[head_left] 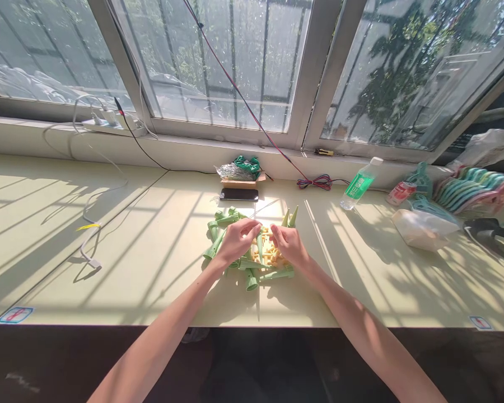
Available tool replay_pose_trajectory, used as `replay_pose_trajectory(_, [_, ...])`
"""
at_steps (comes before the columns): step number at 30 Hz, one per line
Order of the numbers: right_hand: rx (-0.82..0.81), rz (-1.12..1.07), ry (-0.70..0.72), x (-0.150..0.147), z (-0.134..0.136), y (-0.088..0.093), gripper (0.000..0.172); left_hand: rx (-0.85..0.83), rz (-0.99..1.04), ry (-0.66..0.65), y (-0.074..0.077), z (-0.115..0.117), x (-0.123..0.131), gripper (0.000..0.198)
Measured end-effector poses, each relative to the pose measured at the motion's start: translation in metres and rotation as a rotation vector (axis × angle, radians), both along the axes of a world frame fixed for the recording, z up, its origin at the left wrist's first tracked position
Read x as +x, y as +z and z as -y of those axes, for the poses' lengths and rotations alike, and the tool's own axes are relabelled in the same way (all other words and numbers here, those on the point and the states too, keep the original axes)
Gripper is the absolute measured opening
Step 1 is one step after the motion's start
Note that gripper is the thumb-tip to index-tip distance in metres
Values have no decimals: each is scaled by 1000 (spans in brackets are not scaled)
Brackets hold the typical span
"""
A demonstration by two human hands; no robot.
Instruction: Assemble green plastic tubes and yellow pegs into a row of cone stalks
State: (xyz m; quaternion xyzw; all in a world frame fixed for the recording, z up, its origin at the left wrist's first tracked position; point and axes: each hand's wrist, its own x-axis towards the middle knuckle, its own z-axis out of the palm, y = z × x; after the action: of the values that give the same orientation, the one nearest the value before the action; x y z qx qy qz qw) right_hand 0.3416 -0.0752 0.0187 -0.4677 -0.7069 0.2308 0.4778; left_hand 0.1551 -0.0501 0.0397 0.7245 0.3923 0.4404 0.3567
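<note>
Over a pile of green plastic spikes, my left hand (238, 239) is closed in a pinch. A green tapered plastic spike (259, 247) hangs point down at its fingertips. My right hand (289, 243) is also pinched, a short gap to the right; whatever is between its fingers is too small to make out. Small yellow plastic pieces (272, 256) lie heaped beneath and between both hands. More hollow green spikes (252, 281) lie around the left and front of that heap. Two green spikes (293, 216) stand point up just behind my right hand.
Behind the pile are a black phone (239, 194) and a small box (243, 180) with plastic wrap. To the right stand a bottle (360, 184), a red can (401, 192), a white bag (424, 228) and hangers (466, 191). A white cable (88, 210) trails at left.
</note>
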Motion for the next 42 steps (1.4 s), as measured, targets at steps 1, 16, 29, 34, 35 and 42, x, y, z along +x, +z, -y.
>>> replay_pose_trajectory(1, [1,-6,-6,0,1,1,54,2,4,13,0,0,0,29])
replay_pose_trajectory(16, [22,35,30,-1,-1,-3,55,1,-14,0,0,0,0,30])
replay_pose_trajectory(29, [55,21,76,-2,2,0,31,-58,15,51,2,1,0,28])
replay_pose_trajectory(34, [51,77,62,-1,2,-2,46,-50,23,-4,3,2,0,29])
replay_pose_trajectory(35, [55,80,66,-1,2,-2,47,-48,22,-8,3,2,0,30])
replay_pose_trajectory(42, [16,12,63,-1,3,2,39,-66,35,18,2,0,-1,32])
